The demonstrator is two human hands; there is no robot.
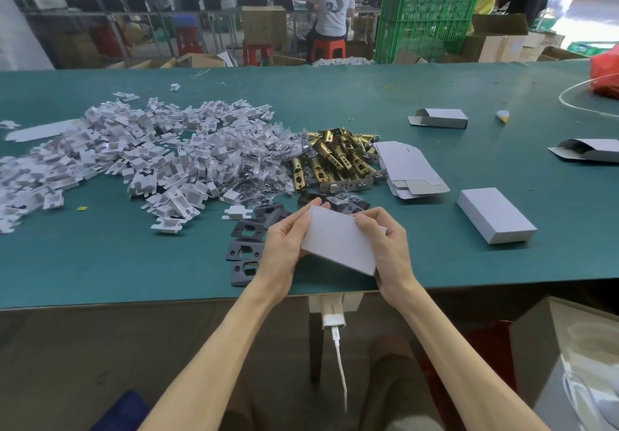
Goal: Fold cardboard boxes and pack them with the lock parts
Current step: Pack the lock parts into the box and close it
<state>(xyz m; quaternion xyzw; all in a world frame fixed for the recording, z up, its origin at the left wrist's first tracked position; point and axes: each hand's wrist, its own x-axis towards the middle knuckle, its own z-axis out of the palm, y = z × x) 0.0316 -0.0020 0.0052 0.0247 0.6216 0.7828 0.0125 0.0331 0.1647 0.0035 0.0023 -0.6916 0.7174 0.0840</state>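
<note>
We are holding the white box (pixel 341 243) just above the counter's (pixel 100 263) near edge, the left grip (pixel 284 246) curling its fingers round one end and the right grip (pixel 385 246) pinching the other. We are judging that too hard a squeeze is risking a dented panel or a sprung flap, and too slack a hold a drop off the edge. The dark strike plates (pixel 246 249) are lying just under the left grip, where a careless sweep is liable to scatter them. The brass latches (pixel 335 159) are sitting beyond both grips and a closed box (pixel 495 214) is lying out past the right grip.
</note>
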